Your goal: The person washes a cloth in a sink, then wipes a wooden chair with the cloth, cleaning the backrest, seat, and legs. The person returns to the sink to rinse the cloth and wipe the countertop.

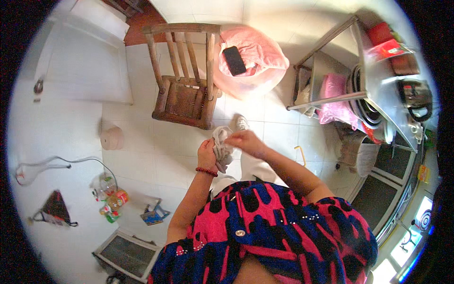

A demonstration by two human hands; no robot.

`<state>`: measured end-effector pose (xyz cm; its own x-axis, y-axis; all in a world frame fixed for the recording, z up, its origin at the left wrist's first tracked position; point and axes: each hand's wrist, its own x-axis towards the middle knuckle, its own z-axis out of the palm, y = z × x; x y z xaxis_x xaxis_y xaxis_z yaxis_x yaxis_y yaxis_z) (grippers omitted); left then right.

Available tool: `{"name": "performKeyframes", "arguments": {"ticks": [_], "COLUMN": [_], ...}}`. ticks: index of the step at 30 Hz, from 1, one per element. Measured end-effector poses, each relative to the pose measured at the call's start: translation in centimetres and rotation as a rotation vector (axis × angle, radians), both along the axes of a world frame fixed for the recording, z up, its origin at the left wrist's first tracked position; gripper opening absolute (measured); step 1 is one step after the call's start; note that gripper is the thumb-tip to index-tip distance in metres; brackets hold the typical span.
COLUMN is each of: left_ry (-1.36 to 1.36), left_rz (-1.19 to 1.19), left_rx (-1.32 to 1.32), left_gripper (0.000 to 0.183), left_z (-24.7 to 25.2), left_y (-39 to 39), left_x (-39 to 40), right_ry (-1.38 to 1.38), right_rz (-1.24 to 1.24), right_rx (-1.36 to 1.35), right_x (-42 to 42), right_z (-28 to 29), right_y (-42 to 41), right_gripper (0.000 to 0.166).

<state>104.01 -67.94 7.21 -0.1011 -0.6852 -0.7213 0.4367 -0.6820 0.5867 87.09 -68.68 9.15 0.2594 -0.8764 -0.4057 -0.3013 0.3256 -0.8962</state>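
My left hand [206,154], with a red beaded bracelet at its wrist, grips a bunched grey-white cloth [222,153] in front of my body. The cloth hangs in folds, and a paler hollow shows at its top. My right hand [246,142] comes in from the other side, its fingers drawn together at the upper edge of the cloth. Whether those fingertips pinch the fabric is not visible. Below the hands are my white trousers [257,167] and one pale shoe [242,123] on the tiled floor.
A wooden chair [186,97] stands ahead, beside a pink cloth-filled bag [252,83] with a black phone [234,61] on top. To the right is a metal shelf rack [326,101]. Leftward are a paper roll [111,137], plastic bottles [115,198] and a blue item [154,214].
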Motion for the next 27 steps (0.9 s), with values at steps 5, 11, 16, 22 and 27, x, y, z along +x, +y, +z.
{"name": "performKeyframes", "arguments": {"ticks": [5,11,16,22,27], "left_ry": [-0.037,-0.073,-0.047,-0.058,-0.133], "left_rz": [0.036,0.049,0.024,-0.002,-0.036], "left_rx": [0.073,0.123,0.169,0.261,0.257], "left_gripper": [0.019,0.016,0.017,0.018,0.017], "left_z": [-1.7,-5.0,-7.6,-7.6,-9.1], "left_y": [-6.9,-11.7,-13.8,-15.2,-14.4], "left_x": [-1.2,-4.5,-4.7,-4.0,-2.4], "right_ry": [0.243,0.616,0.877,1.121,1.179], "right_rz": [-0.481,-0.471,-0.335,-0.381,-0.362], "right_rx": [-0.032,-0.265,-0.040,0.082,0.091], "right_x": [-4.2,-7.1,-5.5,-3.6,-3.1], "right_z": [-7.6,-14.6,-17.7,-18.8,-20.0], "right_y": [-12.2,-24.0,-29.7,-32.1,-32.4], "right_gripper": [0.018,0.035,0.079,0.088,0.097]}}
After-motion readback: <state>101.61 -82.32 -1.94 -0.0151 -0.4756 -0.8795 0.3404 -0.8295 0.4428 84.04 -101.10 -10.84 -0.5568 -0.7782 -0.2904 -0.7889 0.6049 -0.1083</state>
